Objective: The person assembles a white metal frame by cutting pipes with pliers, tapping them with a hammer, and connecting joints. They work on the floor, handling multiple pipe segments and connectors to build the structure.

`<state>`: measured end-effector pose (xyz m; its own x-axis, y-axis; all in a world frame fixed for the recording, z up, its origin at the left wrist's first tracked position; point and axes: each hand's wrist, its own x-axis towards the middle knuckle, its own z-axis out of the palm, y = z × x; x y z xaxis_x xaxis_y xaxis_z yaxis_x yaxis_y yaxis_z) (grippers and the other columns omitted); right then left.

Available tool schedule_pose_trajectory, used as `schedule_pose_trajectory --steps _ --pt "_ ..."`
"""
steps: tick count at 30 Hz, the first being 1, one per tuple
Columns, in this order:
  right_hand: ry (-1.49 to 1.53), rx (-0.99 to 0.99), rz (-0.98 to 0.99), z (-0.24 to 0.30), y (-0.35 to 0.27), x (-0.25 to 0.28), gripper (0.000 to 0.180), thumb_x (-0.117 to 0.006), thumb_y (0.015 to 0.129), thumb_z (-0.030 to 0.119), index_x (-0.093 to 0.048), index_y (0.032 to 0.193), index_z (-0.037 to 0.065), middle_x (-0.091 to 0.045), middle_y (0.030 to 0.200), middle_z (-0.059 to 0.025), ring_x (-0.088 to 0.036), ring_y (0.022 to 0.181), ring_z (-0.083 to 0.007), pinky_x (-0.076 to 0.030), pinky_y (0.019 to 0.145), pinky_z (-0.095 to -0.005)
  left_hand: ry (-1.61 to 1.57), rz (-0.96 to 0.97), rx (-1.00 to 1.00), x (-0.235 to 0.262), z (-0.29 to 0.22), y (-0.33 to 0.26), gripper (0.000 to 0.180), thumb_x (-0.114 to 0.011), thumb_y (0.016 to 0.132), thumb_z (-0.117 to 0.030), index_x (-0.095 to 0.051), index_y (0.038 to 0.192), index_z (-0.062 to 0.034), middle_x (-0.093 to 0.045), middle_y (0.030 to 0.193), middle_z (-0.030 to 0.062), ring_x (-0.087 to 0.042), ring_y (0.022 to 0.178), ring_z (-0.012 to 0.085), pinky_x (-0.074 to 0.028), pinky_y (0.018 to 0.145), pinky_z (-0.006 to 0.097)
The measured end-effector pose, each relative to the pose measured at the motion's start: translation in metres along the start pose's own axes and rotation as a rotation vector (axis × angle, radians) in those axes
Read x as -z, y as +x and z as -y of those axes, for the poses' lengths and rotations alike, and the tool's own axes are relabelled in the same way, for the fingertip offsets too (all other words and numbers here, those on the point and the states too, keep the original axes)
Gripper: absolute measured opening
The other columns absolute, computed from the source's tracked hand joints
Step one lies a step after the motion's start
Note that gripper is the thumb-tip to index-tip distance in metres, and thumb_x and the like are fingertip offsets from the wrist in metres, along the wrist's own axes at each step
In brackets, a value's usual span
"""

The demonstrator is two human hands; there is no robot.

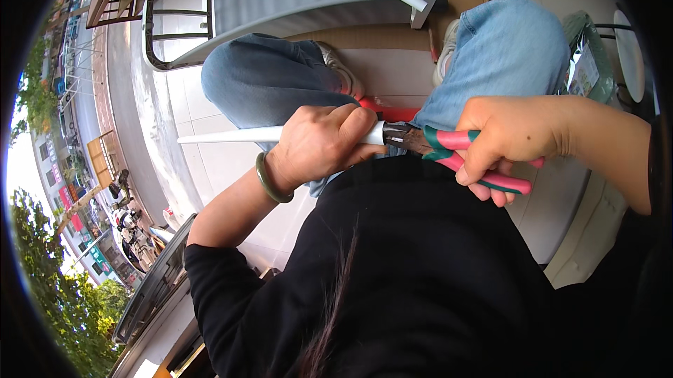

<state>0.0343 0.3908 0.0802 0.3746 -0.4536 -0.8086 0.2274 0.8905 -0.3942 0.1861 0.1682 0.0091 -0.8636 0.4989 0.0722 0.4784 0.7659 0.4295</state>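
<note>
Head view, left hand [319, 145] fingers wrapped around one white tube [224, 135] above the lap, right hand [506, 141] fingers squeezing one pair of pink-and-green pliers [463, 153] at its end, one green labelled packet [585, 62] at right beside knee

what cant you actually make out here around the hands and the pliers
- Head view: the pliers tip meets the white tube at the left hand; whether it bites the tube is unclear.
- Head view: the tube's middle is hidden inside the left hand.
- Head view: the right hand covers most of the pink handles.
- Head view: the street at left is too small and bent to read.
</note>
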Motion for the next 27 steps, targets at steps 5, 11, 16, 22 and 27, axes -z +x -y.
schedule_pose_trajectory --steps 5,11,16,22,27 --pt "-0.050 0.074 -0.074 -0.015 0.015 -0.008 0.018 -0.057 0.081 0.008 -0.059 0.072 -0.007 -0.061 0.062 -0.0129 -0.059 0.048 -0.0196 -0.049 0.043 -0.0336 -0.009 0.030 0.002 -0.005 -0.001 -0.001 0.038 -0.066 0.083 -0.041 -0.050 0.085 -0.0062 -0.052 0.065 0.0065 -0.057 0.053 0.0258 -0.046 0.047 0.034" --pt "-0.375 0.083 -0.207 -0.026 0.026 -0.014 0.021 -0.060 0.080 0.013 -0.058 0.067 -0.003 -0.061 0.058 -0.0088 -0.060 0.050 -0.0149 -0.046 0.046 -0.0289 -0.042 0.080 0.003 -0.006 0.000 -0.004 0.039 -0.066 0.084 -0.042 -0.050 0.084 -0.0065 -0.054 0.063 0.0070 -0.057 0.053 0.0271 -0.046 0.047 0.034" --pt "-0.103 0.074 -0.069 -0.017 0.023 -0.008 0.018 -0.060 0.081 0.009 -0.060 0.070 -0.005 -0.063 0.063 -0.0096 -0.061 0.050 -0.0150 -0.047 0.044 -0.0270 -0.061 0.097 0.005 -0.004 0.001 -0.003 0.040 -0.066 0.084 -0.043 -0.050 0.083 -0.0062 -0.054 0.064 0.0082 -0.058 0.054 0.0286 -0.046 0.048 0.035" --pt "-0.203 0.134 -0.086 -0.023 0.031 -0.003 0.020 -0.062 0.080 0.011 -0.059 0.070 -0.006 -0.062 0.064 -0.0126 -0.064 0.055 -0.0200 -0.050 0.050 -0.0309 -0.068 0.131 0.007 -0.002 0.004 -0.003 0.037 -0.070 0.081 -0.035 -0.052 0.089 -0.0040 -0.052 0.065 0.0086 -0.058 0.057 0.0298 -0.045 0.050 0.036" --pt "-0.732 0.220 -0.392 -0.030 0.036 -0.019 0.025 -0.062 0.077 0.014 -0.055 0.067 -0.009 -0.058 0.062 -0.0227 -0.062 0.059 -0.0350 -0.051 0.057 -0.0407 -0.096 0.173 0.005 -0.007 0.006 -0.003 0.037 -0.069 0.082 -0.036 -0.052 0.089 -0.0041 -0.053 0.064 0.0095 -0.057 0.056 0.0316 -0.045 0.049 0.037"
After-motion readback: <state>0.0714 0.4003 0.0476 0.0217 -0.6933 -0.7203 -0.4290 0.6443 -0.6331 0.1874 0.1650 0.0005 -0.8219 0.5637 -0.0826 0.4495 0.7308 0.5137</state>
